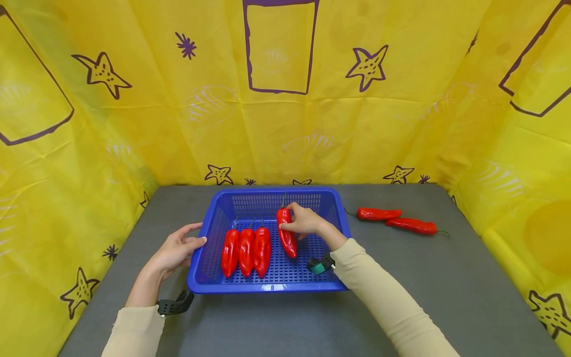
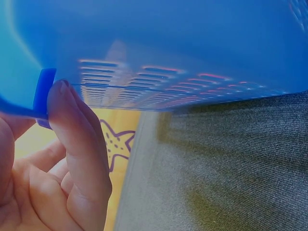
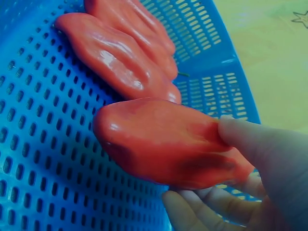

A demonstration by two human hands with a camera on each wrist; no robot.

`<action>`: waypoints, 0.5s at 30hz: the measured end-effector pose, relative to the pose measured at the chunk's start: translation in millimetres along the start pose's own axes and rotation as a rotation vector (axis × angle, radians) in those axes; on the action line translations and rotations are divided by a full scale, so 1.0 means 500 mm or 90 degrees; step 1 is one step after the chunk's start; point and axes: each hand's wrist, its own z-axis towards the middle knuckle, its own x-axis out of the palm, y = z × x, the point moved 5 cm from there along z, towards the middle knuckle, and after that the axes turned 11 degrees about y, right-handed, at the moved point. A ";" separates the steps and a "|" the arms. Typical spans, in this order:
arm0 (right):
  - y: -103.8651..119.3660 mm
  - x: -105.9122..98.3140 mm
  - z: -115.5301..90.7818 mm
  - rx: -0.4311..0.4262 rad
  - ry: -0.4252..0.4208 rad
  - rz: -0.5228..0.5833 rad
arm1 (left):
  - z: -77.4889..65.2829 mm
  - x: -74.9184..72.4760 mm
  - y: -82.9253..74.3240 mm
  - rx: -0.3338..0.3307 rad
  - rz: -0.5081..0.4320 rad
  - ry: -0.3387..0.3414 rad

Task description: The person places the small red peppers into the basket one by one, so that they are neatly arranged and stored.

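Note:
My right hand (image 1: 306,221) grips a long red pepper (image 1: 286,238) by its upper part, over the blue plastic basket (image 1: 267,287). In the right wrist view the thumb lies on top of that pepper (image 3: 159,144) and the fingers curl beneath it. Three more red peppers (image 1: 246,252) lie side by side in the left half of the basket, stems toward the back. At the left rim, my left hand (image 1: 177,249) pinches the basket's edge. The left wrist view shows the thumb against the rim (image 2: 44,94) and the slotted side wall beside it.
Two red peppers (image 1: 411,225) lie on the grey table (image 1: 446,287) to the right of the basket, one slightly behind the other. Yellow cloth (image 1: 285,129) with starfish drawings hangs at the back and along both sides.

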 end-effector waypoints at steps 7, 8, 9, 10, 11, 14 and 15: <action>-0.002 0.016 0.009 0.018 0.021 -0.012 | -0.002 0.000 -0.002 0.001 0.003 -0.002; -0.003 0.018 0.010 0.020 0.023 -0.012 | -0.002 0.000 -0.002 0.002 0.003 -0.002; -0.004 0.020 0.012 0.023 0.027 -0.013 | -0.002 0.001 -0.002 0.002 0.003 -0.002; -0.005 0.022 0.013 0.026 0.031 -0.014 | -0.003 0.001 -0.003 0.002 0.003 -0.001; -0.007 0.024 0.013 0.029 0.037 -0.014 | -0.003 0.001 -0.003 0.003 0.002 -0.001; -0.009 0.031 0.015 0.036 0.054 -0.017 | -0.003 0.002 -0.003 0.004 0.002 0.001; -0.010 0.033 0.015 0.037 0.059 -0.018 | -0.003 0.002 -0.003 0.005 0.002 0.001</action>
